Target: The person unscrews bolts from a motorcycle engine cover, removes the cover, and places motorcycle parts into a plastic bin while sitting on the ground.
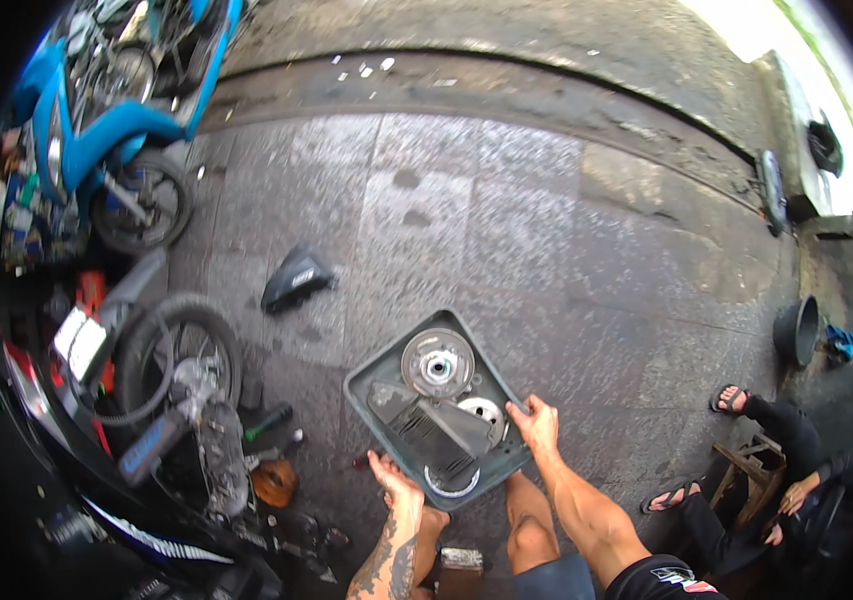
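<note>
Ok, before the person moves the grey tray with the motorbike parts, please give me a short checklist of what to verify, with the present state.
1. Left hand grips the near rim of the grey tray: ok.
2. Right hand grips the right rim: ok.
3. Tray level: not ok, it looks tilted.
4. Round metal disc inside the tray: ok.
5. Black ribbed cover seated firmly: cannot tell.
6. Way around clear: not ok, a seated person's sandalled foot is at the right and the motorbike's wheel at the left.

Seated person (776, 480) (face cropped)
</note>
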{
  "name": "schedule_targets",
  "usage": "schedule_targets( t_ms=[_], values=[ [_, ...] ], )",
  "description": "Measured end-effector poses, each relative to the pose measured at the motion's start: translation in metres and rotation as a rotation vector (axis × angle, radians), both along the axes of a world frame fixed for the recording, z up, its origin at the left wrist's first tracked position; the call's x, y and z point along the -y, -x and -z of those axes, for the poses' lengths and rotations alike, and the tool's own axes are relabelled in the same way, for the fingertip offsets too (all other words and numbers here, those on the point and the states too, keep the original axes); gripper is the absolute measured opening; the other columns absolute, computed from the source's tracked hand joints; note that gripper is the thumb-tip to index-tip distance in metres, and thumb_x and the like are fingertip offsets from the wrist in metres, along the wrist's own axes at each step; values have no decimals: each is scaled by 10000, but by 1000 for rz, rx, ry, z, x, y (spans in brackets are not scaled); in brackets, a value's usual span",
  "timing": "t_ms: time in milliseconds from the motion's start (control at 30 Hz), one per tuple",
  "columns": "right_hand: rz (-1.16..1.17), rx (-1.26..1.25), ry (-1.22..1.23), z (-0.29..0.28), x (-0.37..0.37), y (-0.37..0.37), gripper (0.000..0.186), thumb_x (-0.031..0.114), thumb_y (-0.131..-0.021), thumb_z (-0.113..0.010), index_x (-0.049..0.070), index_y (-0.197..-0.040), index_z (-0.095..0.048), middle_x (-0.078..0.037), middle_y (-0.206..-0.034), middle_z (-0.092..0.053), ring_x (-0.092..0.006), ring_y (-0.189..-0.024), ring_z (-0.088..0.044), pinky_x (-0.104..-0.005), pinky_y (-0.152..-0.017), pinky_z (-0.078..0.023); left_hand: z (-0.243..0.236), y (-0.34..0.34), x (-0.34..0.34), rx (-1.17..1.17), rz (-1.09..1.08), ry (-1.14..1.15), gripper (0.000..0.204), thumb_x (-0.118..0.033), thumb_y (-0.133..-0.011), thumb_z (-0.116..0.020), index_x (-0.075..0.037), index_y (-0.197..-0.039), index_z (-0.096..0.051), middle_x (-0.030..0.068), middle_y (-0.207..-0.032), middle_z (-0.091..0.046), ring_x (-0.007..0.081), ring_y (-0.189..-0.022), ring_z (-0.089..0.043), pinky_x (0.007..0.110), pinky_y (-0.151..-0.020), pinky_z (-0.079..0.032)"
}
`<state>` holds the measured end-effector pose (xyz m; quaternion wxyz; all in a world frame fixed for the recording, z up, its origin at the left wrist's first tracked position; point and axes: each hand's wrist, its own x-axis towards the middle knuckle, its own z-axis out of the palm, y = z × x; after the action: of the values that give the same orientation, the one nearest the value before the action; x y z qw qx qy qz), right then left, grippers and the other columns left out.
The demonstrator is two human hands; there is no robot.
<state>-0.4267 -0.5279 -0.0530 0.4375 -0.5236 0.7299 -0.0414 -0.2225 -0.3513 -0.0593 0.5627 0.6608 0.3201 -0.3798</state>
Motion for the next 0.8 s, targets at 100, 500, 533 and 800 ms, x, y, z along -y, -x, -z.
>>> schedule_targets(
  t_ms=[100, 500, 533, 800],
  values=[
    [183, 36, 101, -34, 26, 44, 466, 373, -733, -774, -17, -679, -524, -121, -524, -442, -151, -532, -371, -370, -508, -386, -55, 23, 78, -56, 67, -15, 749, -722, -803, -483, -51, -1133, -518, 129, -1280, -488, 295, -1198, -434, 473, -1053, -306],
    [644, -96, 239, -135, 237, 152, 484, 326, -753, -767, -10, -629, -441, -71, -518, -334, -121, -537, -299, -368, -476, -314, -131, 106, 421, -8, 541, 142, 568, -678, -847, -480, -112, -811, -517, 66, -863, -532, 206, -879, -506, 351, -820, -420],
    [685, -82, 324, -131, 264, 162, 474, 307, -760, -761, -19, -632, -442, -79, -519, -331, -109, -551, -300, -360, -473, -314, -125, 117, 458, 52, 624, 134, 555, -671, -848, -488, -120, -794, -509, 58, -844, -521, 202, -864, -501, 342, -811, -416],
    [797, -69, 350, -103, 397, 287, 396, 299, -762, -762, -20, -689, -538, -174, -561, -500, -245, -496, -417, -385, -523, -405, -116, 233, 623, -95, 802, 229, 435, -565, -879, -549, -152, -750, -503, 14, -841, -532, 168, -863, -485, 302, -816, -403]
  ],
)
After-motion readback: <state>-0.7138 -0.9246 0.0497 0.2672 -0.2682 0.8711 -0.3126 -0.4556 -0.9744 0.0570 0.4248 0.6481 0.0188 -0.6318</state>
